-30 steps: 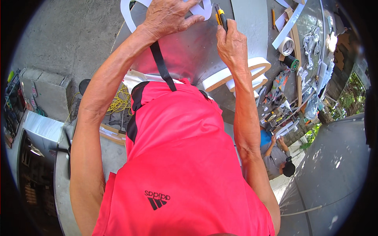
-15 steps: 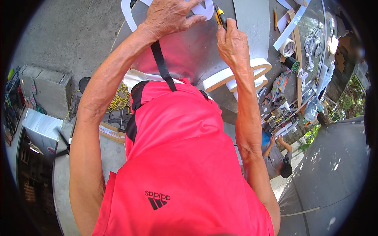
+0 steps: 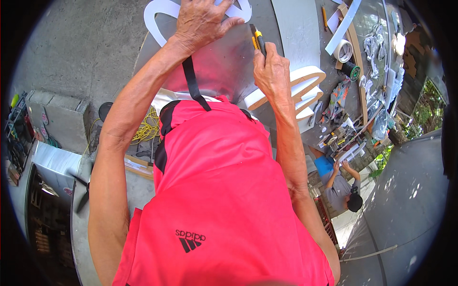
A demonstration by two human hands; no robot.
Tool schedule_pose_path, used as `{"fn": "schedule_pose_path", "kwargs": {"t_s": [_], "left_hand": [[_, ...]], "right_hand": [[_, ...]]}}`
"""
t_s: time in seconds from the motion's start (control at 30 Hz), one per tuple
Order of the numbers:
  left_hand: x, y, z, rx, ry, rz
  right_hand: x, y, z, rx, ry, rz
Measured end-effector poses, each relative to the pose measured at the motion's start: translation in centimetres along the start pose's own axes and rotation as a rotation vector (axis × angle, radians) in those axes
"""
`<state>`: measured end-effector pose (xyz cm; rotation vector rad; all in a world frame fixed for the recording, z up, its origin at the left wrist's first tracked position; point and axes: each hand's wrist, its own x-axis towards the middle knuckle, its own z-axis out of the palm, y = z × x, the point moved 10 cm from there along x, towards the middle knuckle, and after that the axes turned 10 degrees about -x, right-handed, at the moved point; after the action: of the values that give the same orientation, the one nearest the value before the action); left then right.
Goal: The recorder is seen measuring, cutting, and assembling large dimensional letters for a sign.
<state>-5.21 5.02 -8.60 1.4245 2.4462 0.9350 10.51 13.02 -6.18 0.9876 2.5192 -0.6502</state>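
At the top edge, my left hand (image 3: 202, 25) lies over a white looped, letter-like piece (image 3: 150, 21), its thumb stretched along the piece and its fingertips partly out of the picture. It appears to hold the piece against the grey tabletop (image 3: 219, 59). My right hand (image 3: 273, 71) is closed around a yellow and black utility knife (image 3: 260, 42), which points up and away with its tip just right of the white piece, apart from it. Beside my right wrist stands another white curved piece with a brown edge (image 3: 307, 75).
On the right lie a tape roll (image 3: 343, 50), a dark spool (image 3: 352, 71), a pencil (image 3: 325, 18), white strips (image 3: 344, 26) and scattered tools. Another person (image 3: 341, 188) works at the lower right. Yellow cord (image 3: 148, 127) lies at left, near a fan (image 3: 83, 190).
My right hand has drawn the utility knife slightly down and left, away from the white piece. My left hand remains over the piece. The view has shifted slightly.
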Motion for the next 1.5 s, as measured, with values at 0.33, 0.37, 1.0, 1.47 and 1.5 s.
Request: {"fn": "schedule_pose_path", "kwargs": {"t_s": [0.33, 0.37, 1.0, 1.47, 1.5], "left_hand": [[-1.3, 0.0, -3.0, -0.022, 0.039, 0.011], [-1.2, 0.1, -3.4, -0.02, 0.037, 0.015], [-0.5, 2.6, -1.3, -0.181, 0.072, 0.185], [-0.7, 1.9, -1.2, -0.227, 0.126, 0.186], [-0.8, 1.8, -1.1, -0.227, 0.125, 0.183]], "right_hand": [[-0.2, 3.7, 0.6, 0.27, 0.132, 0.114], [0.1, 3.6, 0.7, 0.286, 0.13, 0.101], [1.9, 0.3, -0.5, 0.054, 0.177, -0.11], [2.9, 0.5, -0.5, 0.0, 0.115, -0.081], [3.0, 0.6, -0.3, 0.013, 0.102, -0.072]]}}
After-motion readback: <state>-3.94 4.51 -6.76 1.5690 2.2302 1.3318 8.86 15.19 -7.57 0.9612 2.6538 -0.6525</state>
